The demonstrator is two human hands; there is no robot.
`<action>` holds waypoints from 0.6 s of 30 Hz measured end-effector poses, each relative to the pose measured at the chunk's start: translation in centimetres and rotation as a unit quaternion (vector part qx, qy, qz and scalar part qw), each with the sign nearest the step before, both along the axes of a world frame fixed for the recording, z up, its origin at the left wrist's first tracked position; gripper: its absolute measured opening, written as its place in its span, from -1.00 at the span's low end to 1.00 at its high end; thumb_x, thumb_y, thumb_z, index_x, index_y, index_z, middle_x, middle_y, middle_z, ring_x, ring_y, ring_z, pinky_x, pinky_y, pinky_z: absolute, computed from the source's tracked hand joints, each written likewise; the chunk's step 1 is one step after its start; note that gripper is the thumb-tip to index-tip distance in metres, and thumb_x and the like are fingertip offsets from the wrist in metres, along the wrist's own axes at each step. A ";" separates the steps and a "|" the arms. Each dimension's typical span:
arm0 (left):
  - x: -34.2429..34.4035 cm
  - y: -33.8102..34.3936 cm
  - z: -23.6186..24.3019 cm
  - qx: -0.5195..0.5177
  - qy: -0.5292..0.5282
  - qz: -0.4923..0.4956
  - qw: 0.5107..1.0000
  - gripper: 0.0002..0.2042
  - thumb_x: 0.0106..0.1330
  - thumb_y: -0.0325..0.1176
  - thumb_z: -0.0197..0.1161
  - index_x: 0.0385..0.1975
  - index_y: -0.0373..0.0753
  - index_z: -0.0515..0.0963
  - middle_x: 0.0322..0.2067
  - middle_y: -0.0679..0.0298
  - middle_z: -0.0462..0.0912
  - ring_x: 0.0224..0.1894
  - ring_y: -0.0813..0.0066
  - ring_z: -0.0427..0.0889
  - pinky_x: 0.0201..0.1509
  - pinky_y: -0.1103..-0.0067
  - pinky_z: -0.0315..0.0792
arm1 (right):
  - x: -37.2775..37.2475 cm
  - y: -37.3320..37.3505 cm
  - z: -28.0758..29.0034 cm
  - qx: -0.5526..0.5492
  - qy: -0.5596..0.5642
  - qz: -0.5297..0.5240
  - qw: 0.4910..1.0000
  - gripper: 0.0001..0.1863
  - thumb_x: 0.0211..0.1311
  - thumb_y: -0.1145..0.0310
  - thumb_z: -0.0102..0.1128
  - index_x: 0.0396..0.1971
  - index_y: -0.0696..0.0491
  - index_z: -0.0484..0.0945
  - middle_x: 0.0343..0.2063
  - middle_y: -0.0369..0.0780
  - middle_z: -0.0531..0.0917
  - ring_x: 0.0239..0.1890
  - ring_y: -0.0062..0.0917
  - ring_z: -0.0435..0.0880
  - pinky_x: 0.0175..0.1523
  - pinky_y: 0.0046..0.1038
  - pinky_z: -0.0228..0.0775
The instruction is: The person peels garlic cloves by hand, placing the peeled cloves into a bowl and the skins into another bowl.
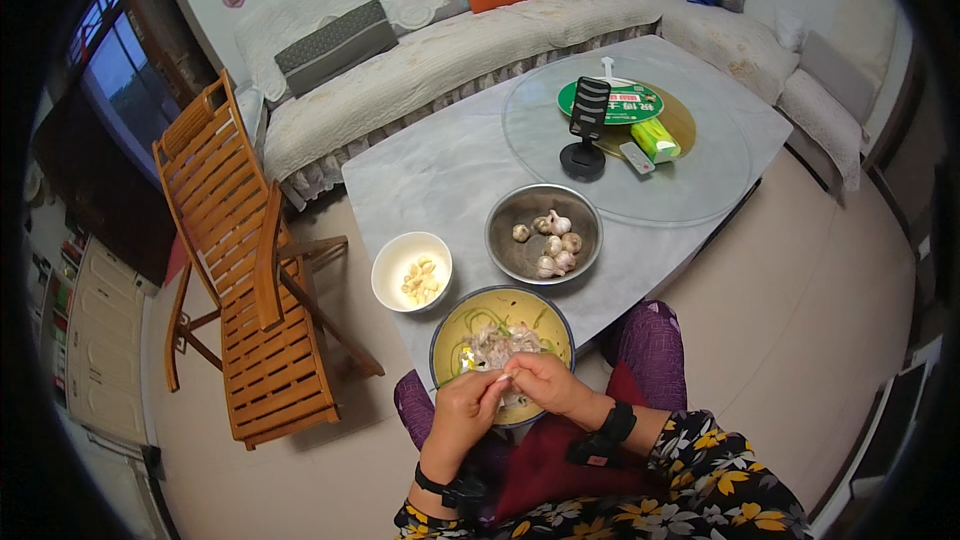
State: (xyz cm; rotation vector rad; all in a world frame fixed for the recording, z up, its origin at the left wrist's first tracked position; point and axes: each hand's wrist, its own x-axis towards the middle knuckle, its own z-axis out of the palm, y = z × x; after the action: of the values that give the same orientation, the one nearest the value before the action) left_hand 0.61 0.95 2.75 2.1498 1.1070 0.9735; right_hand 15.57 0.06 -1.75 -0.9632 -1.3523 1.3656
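Observation:
My left hand [464, 411] and my right hand [549, 384] meet fingertip to fingertip over the near side of a yellow bowl [447, 332] with a dark rim. Both are closed in a pinch on a small pale garlic clove [506, 376], mostly covered by the fingers. Papery garlic skins [497, 343] and green strips lie in the yellow bowl beneath. Beyond it, a steel bowl [508, 258] holds several whole garlic bulbs [557, 245]. To its left, a white bowl [384, 278] contains several peeled garlic cloves [422, 281].
The bowls stand at the near end of a grey table [420, 180]. Farther back, a round glass turntable [700, 195] carries a black stand [585, 135], a green fan [640, 100], a remote [636, 158] and a green packet [656, 140]. A wooden lounge chair [260, 340] is at left, a sofa [440, 65] behind.

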 end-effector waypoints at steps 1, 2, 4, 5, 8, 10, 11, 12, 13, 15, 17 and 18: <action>0.0 0.0 0.0 -0.002 -0.004 0.009 1.000 -0.91 0.02 -0.48 0.18 -0.47 -0.30 0.54 -0.64 0.16 0.51 -0.61 0.39 0.50 -0.54 0.62 0.34 | -0.1 0.0 -0.1 -0.028 0.044 0.013 0.999 -0.83 0.15 0.39 -0.16 -0.48 0.15 0.42 -0.62 -0.36 0.44 -0.57 -0.73 0.36 -0.47 -0.68 0.22; 0.0 0.0 0.0 0.000 -0.001 0.007 1.000 -0.91 0.02 -0.48 0.18 -0.47 -0.30 0.54 -0.64 0.16 0.51 -0.61 0.39 0.50 -0.54 0.62 0.34 | -0.1 -0.1 0.0 -0.026 0.047 0.012 0.999 -0.83 0.15 0.39 -0.16 -0.48 0.15 0.42 -0.62 -0.36 0.44 -0.57 -0.73 0.36 -0.47 -0.68 0.22; -0.1 0.2 -0.2 -0.032 -0.033 0.013 0.999 -0.90 0.02 -0.48 0.18 -0.45 -0.30 0.55 -0.64 0.17 0.52 -0.60 0.42 0.51 -0.53 0.64 0.34 | -0.1 -0.3 0.2 -0.135 0.147 0.050 0.978 -0.82 0.19 0.38 -0.18 -0.43 0.14 0.40 -0.59 -0.37 0.43 -0.57 -0.75 0.36 -0.46 -0.72 0.23; -0.2 0.2 -0.4 -0.031 -0.030 0.015 0.999 -0.90 0.02 -0.48 0.18 -0.45 -0.30 0.55 -0.64 0.17 0.52 -0.60 0.42 0.51 -0.53 0.64 0.34 | -0.2 -0.3 0.3 -0.135 0.150 0.053 0.978 -0.82 0.19 0.38 -0.18 -0.43 0.14 0.40 -0.59 -0.37 0.43 -0.57 -0.75 0.36 -0.46 -0.72 0.23; -0.4 0.2 -0.8 -0.044 -0.049 0.023 0.998 -0.89 0.02 -0.48 0.18 -0.44 -0.31 0.55 -0.63 0.17 0.52 -0.60 0.44 0.51 -0.53 0.65 0.34 | 0.0 -0.2 0.7 -0.135 0.136 0.071 0.979 -0.82 0.20 0.36 -0.18 -0.41 0.13 0.39 -0.57 -0.37 0.43 -0.57 -0.77 0.36 -0.46 -0.74 0.23; -0.3 0.2 -0.7 -0.024 -0.053 0.024 0.998 -0.89 0.02 -0.47 0.18 -0.44 -0.31 0.55 -0.64 0.18 0.52 -0.60 0.44 0.50 -0.54 0.65 0.33 | 0.0 -0.2 0.7 -0.129 0.143 0.076 0.978 -0.82 0.20 0.37 -0.18 -0.41 0.13 0.39 -0.57 -0.37 0.43 -0.56 -0.77 0.36 -0.46 -0.74 0.23; -0.3 0.2 -0.7 -0.023 -0.052 0.024 0.998 -0.89 0.02 -0.47 0.18 -0.44 -0.31 0.55 -0.64 0.18 0.52 -0.60 0.44 0.50 -0.54 0.65 0.33 | 0.0 -0.2 0.7 -0.129 0.143 0.076 0.978 -0.82 0.20 0.37 -0.18 -0.41 0.13 0.39 -0.57 -0.37 0.43 -0.56 -0.77 0.36 -0.46 -0.74 0.23; -0.4 0.2 -0.6 -0.022 -0.044 0.023 0.999 -0.89 0.02 -0.48 0.18 -0.44 -0.30 0.55 -0.64 0.18 0.51 -0.60 0.44 0.50 -0.55 0.65 0.33 | 0.0 -0.2 0.6 -0.127 0.139 0.076 0.979 -0.82 0.19 0.36 -0.17 -0.40 0.13 0.40 -0.57 -0.37 0.43 -0.56 -0.77 0.36 -0.47 -0.75 0.23; -0.4 0.2 -0.6 -0.021 -0.035 0.021 0.999 -0.89 0.01 -0.48 0.19 -0.44 -0.30 0.55 -0.65 0.18 0.51 -0.61 0.43 0.50 -0.55 0.65 0.32 | 0.0 -0.2 0.5 -0.126 0.136 0.077 0.980 -0.83 0.19 0.35 -0.16 -0.39 0.12 0.40 -0.57 -0.37 0.43 -0.57 -0.77 0.37 -0.48 -0.75 0.23; -0.5 0.2 -0.4 -0.015 -0.022 0.017 1.000 -0.89 0.01 -0.48 0.19 -0.45 -0.30 0.55 -0.65 0.18 0.51 -0.61 0.42 0.49 -0.55 0.65 0.32 | 0.2 -0.1 0.2 -0.130 0.139 0.084 0.978 -0.83 0.19 0.35 -0.15 -0.39 0.11 0.40 -0.57 -0.37 0.43 -0.58 -0.77 0.36 -0.49 -0.75 0.22; -0.5 0.2 -0.4 -0.010 -0.008 0.013 1.000 -0.89 0.00 -0.49 0.19 -0.45 -0.29 0.55 -0.65 0.18 0.50 -0.61 0.42 0.49 -0.56 0.64 0.32 | 0.3 -0.1 0.0 -0.134 0.143 0.091 0.976 -0.83 0.18 0.34 -0.14 -0.39 0.10 0.40 -0.57 -0.38 0.43 -0.59 -0.77 0.36 -0.50 -0.75 0.22; -0.6 0.2 -0.5 -0.001 -0.007 0.011 1.000 -0.89 0.00 -0.49 0.19 -0.45 -0.29 0.55 -0.65 0.18 0.50 -0.61 0.41 0.49 -0.55 0.63 0.32 | 0.3 -0.1 -0.1 -0.138 0.139 0.088 0.977 -0.83 0.18 0.33 -0.13 -0.40 0.10 0.41 -0.58 -0.39 0.43 -0.60 -0.78 0.36 -0.52 -0.75 0.21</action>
State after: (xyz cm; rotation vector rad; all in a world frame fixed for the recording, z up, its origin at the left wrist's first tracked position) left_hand 0.04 1.10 2.27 2.1306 1.1262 0.9937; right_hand 15.84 0.00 -1.83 -0.8064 -1.0730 1.7858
